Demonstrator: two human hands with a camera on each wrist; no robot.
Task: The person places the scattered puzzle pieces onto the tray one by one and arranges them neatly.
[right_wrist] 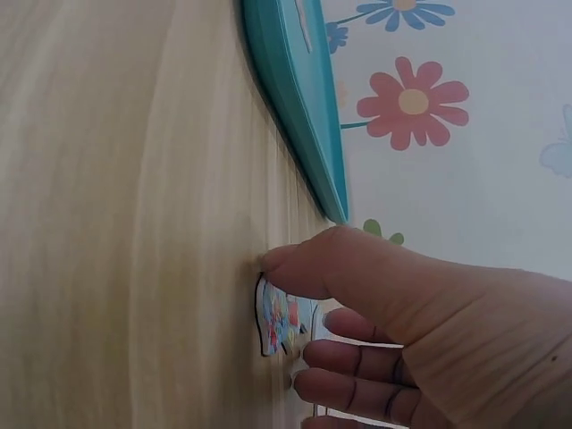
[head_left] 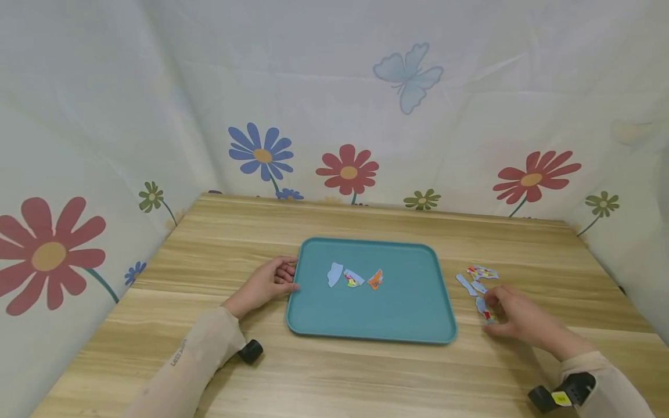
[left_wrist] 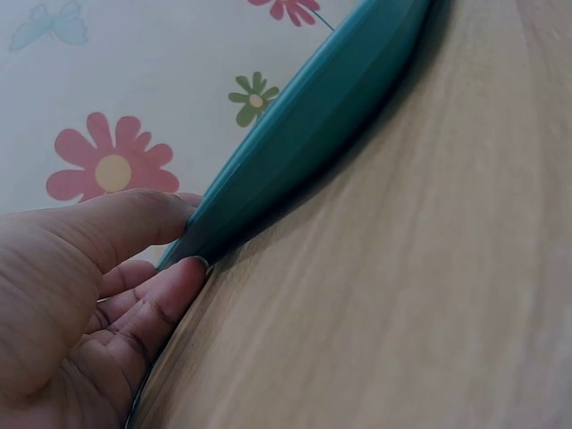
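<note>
A teal tray (head_left: 366,313) lies on the table in the head view. My left hand (head_left: 269,284) grips its left rim, with the thumb (left_wrist: 134,223) on one side of the edge and curled fingers on the other. On the tray are a pale blue puzzle piece (head_left: 335,274), a blue piece with coloured print (head_left: 353,278) and an orange one (head_left: 376,280). Right of the tray, my right hand (head_left: 522,316) spans a blue, red and yellow puzzle piece (right_wrist: 279,315) between thumb and fingers, low over the tabletop. The fingers hide part of that piece.
Just beyond my right fingers lie more puzzle pieces: a colourful one (head_left: 483,272), a narrow blue strip (head_left: 466,284) and a small blue one (head_left: 478,287). The wooden table (head_left: 366,377) meets a flower-printed cloth (head_left: 313,87) at its back and sides.
</note>
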